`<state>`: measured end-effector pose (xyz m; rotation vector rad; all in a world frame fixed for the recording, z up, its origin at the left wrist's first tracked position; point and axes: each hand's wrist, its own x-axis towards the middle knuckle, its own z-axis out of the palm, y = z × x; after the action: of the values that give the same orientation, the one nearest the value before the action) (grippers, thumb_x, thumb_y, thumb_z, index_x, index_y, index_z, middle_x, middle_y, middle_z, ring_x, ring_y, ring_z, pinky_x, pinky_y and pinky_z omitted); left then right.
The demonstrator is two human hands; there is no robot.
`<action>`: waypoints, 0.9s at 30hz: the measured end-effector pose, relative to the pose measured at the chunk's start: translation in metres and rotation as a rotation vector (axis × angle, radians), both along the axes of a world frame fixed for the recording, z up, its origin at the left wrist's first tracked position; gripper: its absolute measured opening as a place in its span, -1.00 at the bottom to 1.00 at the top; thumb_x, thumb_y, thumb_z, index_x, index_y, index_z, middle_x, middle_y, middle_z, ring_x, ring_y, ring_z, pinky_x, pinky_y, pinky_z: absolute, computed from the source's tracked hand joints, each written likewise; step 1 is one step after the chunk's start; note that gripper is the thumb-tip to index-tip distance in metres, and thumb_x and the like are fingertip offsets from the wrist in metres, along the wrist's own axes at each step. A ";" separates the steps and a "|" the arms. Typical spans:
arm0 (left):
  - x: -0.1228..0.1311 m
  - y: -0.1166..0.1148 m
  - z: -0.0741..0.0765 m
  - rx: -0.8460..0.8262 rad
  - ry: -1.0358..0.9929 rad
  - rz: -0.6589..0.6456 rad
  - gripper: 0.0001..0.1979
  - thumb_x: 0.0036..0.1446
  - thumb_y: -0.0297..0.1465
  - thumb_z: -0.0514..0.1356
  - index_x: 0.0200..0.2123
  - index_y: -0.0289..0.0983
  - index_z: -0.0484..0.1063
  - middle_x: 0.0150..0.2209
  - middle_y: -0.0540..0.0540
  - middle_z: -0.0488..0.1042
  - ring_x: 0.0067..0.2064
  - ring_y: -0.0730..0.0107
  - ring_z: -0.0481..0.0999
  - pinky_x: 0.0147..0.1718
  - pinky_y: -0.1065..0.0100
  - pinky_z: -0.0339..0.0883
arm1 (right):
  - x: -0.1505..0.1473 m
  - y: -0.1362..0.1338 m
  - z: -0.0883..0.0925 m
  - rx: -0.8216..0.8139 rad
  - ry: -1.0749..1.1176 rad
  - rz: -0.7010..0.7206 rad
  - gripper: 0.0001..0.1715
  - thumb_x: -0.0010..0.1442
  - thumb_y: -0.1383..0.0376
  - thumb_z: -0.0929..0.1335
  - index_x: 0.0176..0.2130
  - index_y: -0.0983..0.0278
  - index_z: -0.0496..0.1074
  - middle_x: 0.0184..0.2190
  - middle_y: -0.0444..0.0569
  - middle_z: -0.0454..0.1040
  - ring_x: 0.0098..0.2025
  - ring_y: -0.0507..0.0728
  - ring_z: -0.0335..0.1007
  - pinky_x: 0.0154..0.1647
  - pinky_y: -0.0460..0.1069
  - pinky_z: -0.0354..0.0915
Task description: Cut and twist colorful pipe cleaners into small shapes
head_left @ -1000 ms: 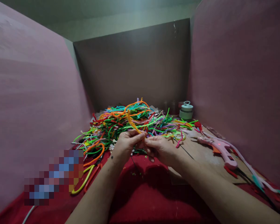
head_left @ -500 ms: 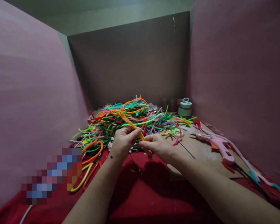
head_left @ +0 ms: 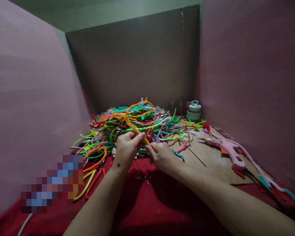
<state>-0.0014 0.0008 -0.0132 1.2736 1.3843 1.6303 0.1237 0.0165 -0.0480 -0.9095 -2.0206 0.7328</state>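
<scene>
My left hand (head_left: 126, 149) and my right hand (head_left: 162, 156) meet just in front of a big heap of coloured pipe cleaners (head_left: 137, 126). Both pinch the lower end of one yellow-orange pipe cleaner (head_left: 131, 124), which rises up and back over the heap. The fingers of each hand are closed around it, the left gripping a little higher than the right. What lies under my palms is hidden.
A pink glue gun (head_left: 227, 149) with a red light lies on the wooden board (head_left: 211, 160) at the right, its cord trailing right. Pale green tape rolls (head_left: 194, 111) stand at the back. Red cloth (head_left: 147, 203) covers the near surface. Pink panels wall both sides, a brown one the back.
Both hands have shifted slightly left and down in view while still pinching the yellow-orange pipe cleaner. The camera has tilted, so the heap sits a little higher.
</scene>
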 end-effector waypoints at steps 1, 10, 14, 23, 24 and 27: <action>0.001 -0.001 0.000 -0.004 0.006 0.009 -0.80 -0.20 -0.31 0.30 -0.56 -0.35 0.46 -0.67 0.04 0.37 -0.65 0.60 0.25 -0.67 0.53 0.08 | 0.000 -0.002 0.000 0.068 -0.026 -0.029 -0.64 0.18 0.27 0.19 -0.60 0.31 0.24 -0.71 -0.15 0.23 -0.65 -0.06 0.02 -0.59 -0.11 -0.08; 0.002 -0.002 0.002 -0.009 -0.045 -0.077 -0.77 -0.13 -0.30 0.27 -0.60 -0.34 0.37 -0.75 0.11 0.19 -0.71 0.67 0.09 -0.73 0.53 -0.08 | 0.006 0.000 0.008 -0.118 0.063 0.109 -0.63 0.15 0.23 0.21 -0.62 0.31 0.26 -0.70 -0.16 0.23 -0.63 -0.06 0.07 -0.58 -0.12 -0.01; -0.004 0.004 -0.001 -0.043 -0.078 -0.187 -0.75 -0.14 -0.29 0.28 -0.60 -0.34 0.33 -0.74 0.11 0.19 -0.71 0.66 0.09 -0.73 0.52 -0.08 | 0.009 0.006 0.015 -0.455 0.354 0.332 -0.77 0.04 0.21 0.28 -0.50 0.33 0.33 -0.62 -0.14 0.36 -0.63 -0.06 0.19 -0.55 -0.12 0.13; -0.004 0.001 -0.002 -0.096 -0.085 -0.324 -0.78 -0.08 -0.29 0.26 -0.46 -0.35 0.40 -0.66 0.07 0.28 -0.66 0.65 0.19 -0.68 0.53 0.03 | 0.009 0.007 0.013 -0.721 0.564 0.323 -0.76 -0.14 0.22 0.39 -0.53 0.34 0.30 -0.69 -0.11 0.42 -0.71 -0.04 0.24 -0.61 -0.10 0.19; -0.004 0.002 -0.002 -0.088 -0.103 -0.329 -0.78 -0.08 -0.30 0.27 -0.44 -0.35 0.40 -0.66 0.07 0.28 -0.66 0.65 0.19 -0.68 0.53 0.03 | 0.008 0.007 0.013 -0.716 0.567 0.322 -0.76 -0.14 0.22 0.39 -0.54 0.34 0.30 -0.69 -0.11 0.42 -0.72 -0.04 0.23 -0.62 -0.10 0.18; -0.004 0.002 -0.003 -0.056 -0.109 -0.314 -0.81 -0.10 -0.34 0.28 -0.43 -0.34 0.41 -0.66 0.08 0.27 -0.66 0.66 0.17 -0.68 0.54 0.02 | 0.008 0.007 0.012 -0.700 0.555 0.326 -0.77 -0.12 0.23 0.38 -0.54 0.34 0.31 -0.70 -0.12 0.41 -0.73 -0.06 0.20 -0.64 -0.12 0.15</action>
<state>-0.0051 0.0029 -0.0159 1.2767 1.0938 1.4137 0.1314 0.0232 -0.0361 -0.6311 -1.4243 1.7294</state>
